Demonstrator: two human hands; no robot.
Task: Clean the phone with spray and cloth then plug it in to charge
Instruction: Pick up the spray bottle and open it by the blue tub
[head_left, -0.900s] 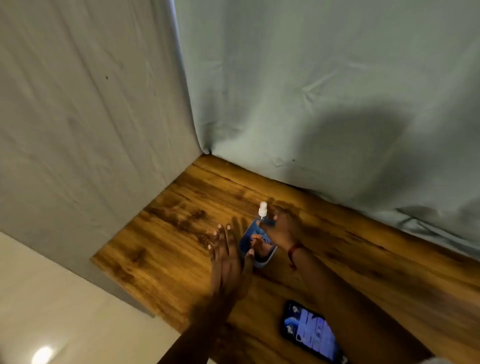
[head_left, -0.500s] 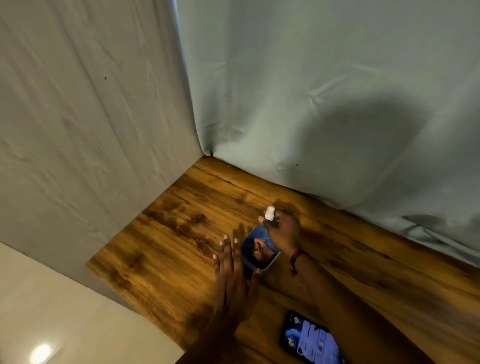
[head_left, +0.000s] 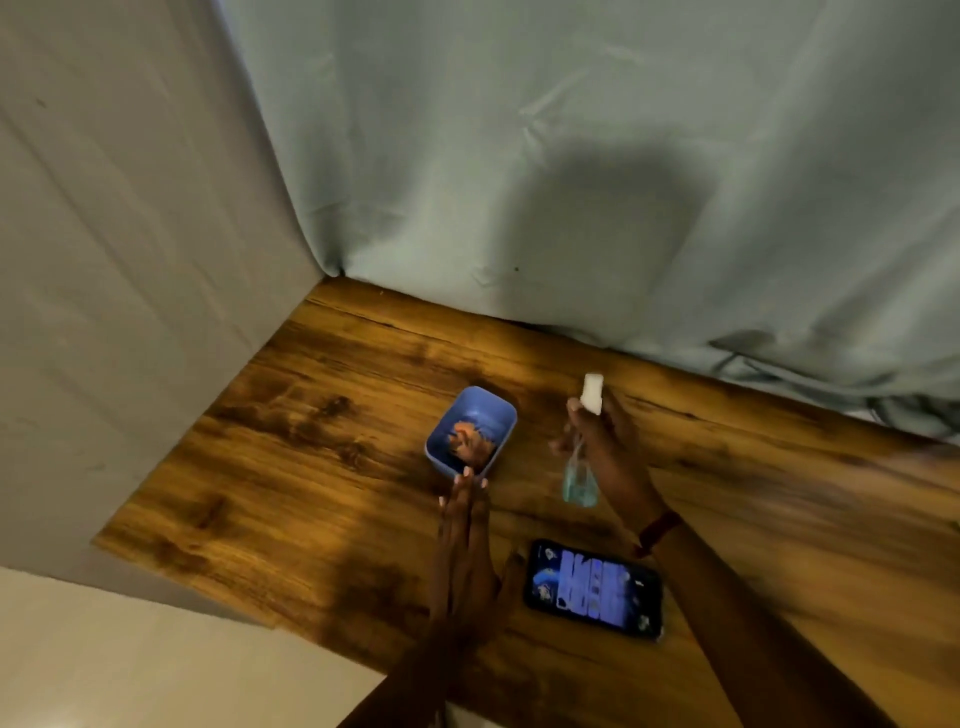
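A small clear spray bottle (head_left: 581, 480) with bluish liquid and a white cap is held above the wooden table (head_left: 322, 426) by my right hand (head_left: 605, 441), which is shut on it. The phone (head_left: 595, 587) lies flat near the front edge, screen lit, just below that hand. A blue box (head_left: 470, 428) holds an orange crumpled thing, perhaps the cloth. My left hand (head_left: 462, 540) is flat, fingers straight, with fingertips at the box's near rim. No charger cable is clearly seen.
Pale cloth hangs behind the table (head_left: 571, 182) and along its left side (head_left: 130, 260). Dark cords or folds lie at the far right back edge (head_left: 893, 395). The table's left front edge drops to a light floor (head_left: 130, 660).
My right hand has lifted the spray bottle out of the blue box and carried it to the right. My left hand has stayed by the box's near edge.
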